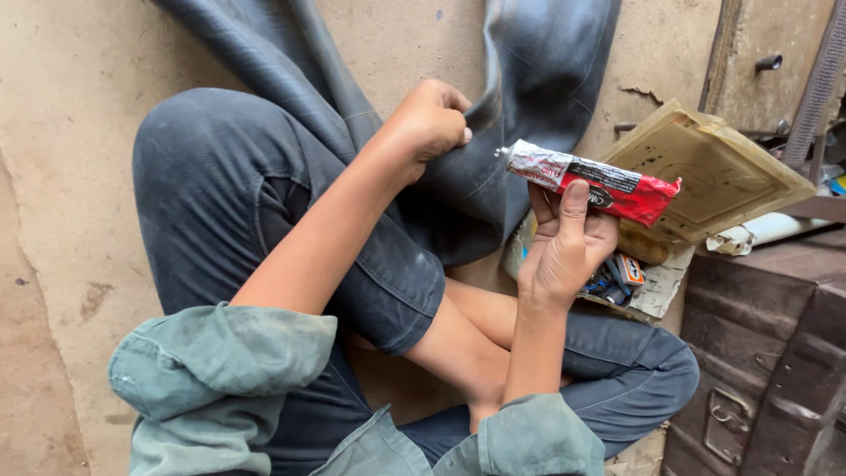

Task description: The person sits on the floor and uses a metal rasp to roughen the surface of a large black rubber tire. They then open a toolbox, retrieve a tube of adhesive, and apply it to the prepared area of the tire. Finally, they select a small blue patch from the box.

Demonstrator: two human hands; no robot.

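The bare concrete floor [62, 176] is carrying a black rubber inner tube [529, 79] and a dark metal box [767, 353] lying at its right edge.

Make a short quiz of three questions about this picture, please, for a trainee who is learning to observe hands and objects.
1. True or false: the right hand holds a red, white and black squeezable tube with its nozzle pointing toward the black rubber inner tube.
2. What does the left hand grip?
A. the worn tan plastic lid
B. the black rubber inner tube
C. the dark metal box
3. Fill in: the person wears dark blue trousers and a grey-green shirt with rolled ______.

Key: 1 true; 2 B; 3 sleeves.
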